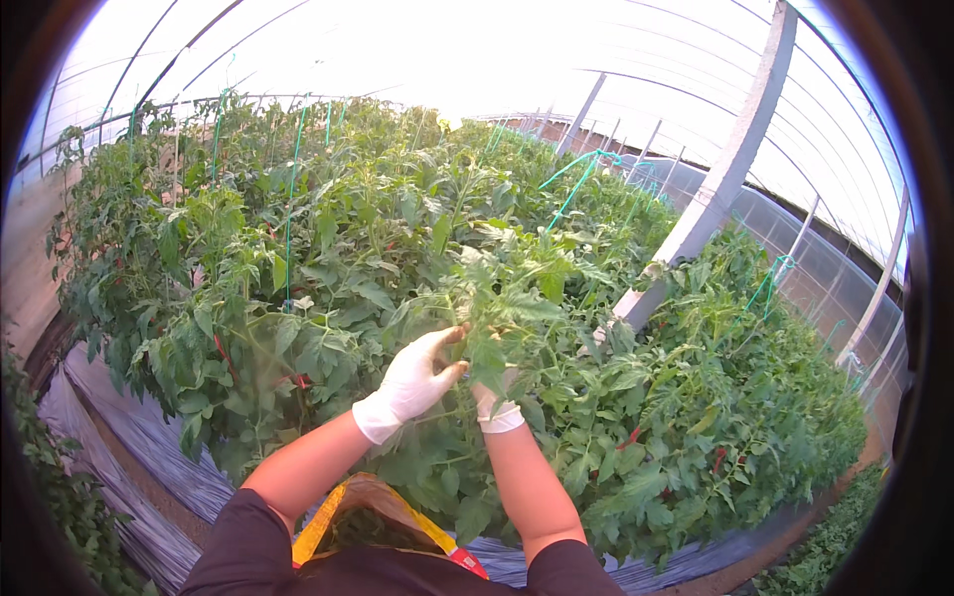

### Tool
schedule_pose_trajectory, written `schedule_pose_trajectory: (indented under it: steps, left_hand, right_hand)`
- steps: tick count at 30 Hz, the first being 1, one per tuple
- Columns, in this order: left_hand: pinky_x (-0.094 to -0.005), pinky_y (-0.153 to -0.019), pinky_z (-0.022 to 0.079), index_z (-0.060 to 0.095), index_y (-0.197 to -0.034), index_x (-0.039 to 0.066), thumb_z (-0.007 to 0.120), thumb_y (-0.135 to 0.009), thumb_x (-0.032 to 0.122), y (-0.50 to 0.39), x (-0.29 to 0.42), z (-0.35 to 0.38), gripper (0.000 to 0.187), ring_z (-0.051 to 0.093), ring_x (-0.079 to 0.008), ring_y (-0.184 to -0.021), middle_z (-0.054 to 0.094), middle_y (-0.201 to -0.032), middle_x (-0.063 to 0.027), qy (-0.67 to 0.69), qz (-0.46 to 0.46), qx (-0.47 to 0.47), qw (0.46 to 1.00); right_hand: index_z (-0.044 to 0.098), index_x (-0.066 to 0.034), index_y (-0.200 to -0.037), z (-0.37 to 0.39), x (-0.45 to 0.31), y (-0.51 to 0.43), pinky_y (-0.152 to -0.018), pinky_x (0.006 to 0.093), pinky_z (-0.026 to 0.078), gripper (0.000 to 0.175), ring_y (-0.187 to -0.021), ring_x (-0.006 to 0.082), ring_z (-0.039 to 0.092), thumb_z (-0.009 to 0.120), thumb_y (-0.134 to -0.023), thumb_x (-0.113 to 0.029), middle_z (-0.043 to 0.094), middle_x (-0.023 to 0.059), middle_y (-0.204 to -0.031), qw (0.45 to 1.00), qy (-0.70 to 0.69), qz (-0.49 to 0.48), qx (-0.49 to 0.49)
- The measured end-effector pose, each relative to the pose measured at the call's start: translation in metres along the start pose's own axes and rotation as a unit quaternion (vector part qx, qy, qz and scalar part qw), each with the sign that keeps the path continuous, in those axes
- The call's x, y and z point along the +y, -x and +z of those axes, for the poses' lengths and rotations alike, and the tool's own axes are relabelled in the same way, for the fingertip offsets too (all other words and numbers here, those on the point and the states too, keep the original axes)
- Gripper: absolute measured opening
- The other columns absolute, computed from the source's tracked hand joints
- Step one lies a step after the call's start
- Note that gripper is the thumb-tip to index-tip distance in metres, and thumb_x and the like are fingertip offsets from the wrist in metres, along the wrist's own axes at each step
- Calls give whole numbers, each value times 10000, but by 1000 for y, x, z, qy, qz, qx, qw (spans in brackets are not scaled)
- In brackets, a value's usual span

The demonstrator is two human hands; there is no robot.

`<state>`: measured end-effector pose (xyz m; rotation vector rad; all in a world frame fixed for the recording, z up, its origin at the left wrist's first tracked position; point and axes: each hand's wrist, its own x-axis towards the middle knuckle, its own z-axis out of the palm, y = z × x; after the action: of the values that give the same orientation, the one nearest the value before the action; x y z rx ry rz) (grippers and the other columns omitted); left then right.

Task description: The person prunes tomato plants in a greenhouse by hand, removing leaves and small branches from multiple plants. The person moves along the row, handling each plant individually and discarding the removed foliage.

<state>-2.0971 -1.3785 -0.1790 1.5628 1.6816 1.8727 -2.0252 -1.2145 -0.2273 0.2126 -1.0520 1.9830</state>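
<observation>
My left hand, in a white glove, reaches in among tomato plants, its thumb and fingertips curved around a leafy stem. To its right my right hand, gloved likewise, is at the same leafy shoot; leaves cover its fingers, so their grip is hidden. A yellow and red bag with an open top hangs at my waist, with green plant matter inside.
A concrete post slants up at the right of the hands. Green twine hangs over the plants; more is knotted at the right. Plastic mulch film covers the ground at the lower left. A greenhouse frame arches above.
</observation>
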Motion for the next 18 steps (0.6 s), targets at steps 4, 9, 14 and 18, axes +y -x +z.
schedule_pose_trajectory:
  steps: [4, 9, 14, 18]
  left_hand:
    - [-332, -863, 526, 562, -1246, -9, 579, -944, 152, -40, -37, 27, 342, 644, -200, -934, 644, -1141, -129, 264, 36, -23, 964]
    - [-379, -871, 512, 598, -1165, 3, 497, -996, 158, -56, -53, 37, 251, 636, -245, -974, 655, -1100, -126, 333, 32, 8, 942]
    - [-318, -751, 482, 629, -1121, 27, 499, -1021, 201, -76, -52, 45, 239, 593, -158, -830, 670, -990, -71, -30, -6, 101, 994]
    - [-289, -820, 499, 569, -1209, 59, 529, -999, 121, -104, -76, 44, 222, 593, -119, -919, 646, -1068, -58, 316, -48, 52, 946]
  right_hand:
    - [568, -14, -1173, 3, -11, -2, -840, 293, 516, 275, -956, 159, 620, 614, -928, -130, 641, 74, -1098, 854, 468, -210, -86]
    - [629, -17, -1048, 23, -34, -9, -744, 277, 530, 175, -823, 144, 644, 641, -889, -90, 680, 56, -940, 870, 488, -61, 32]
    - [641, -12, -1071, 16, -55, -43, -666, 306, 520, 176, -761, 185, 659, 601, -937, -118, 697, 80, -926, 965, 242, -31, 99]
    - [623, -43, -1152, 9, -83, -93, -786, 365, 526, 274, -937, 241, 649, 638, -882, -84, 672, 105, -1077, 991, -59, 114, -43]
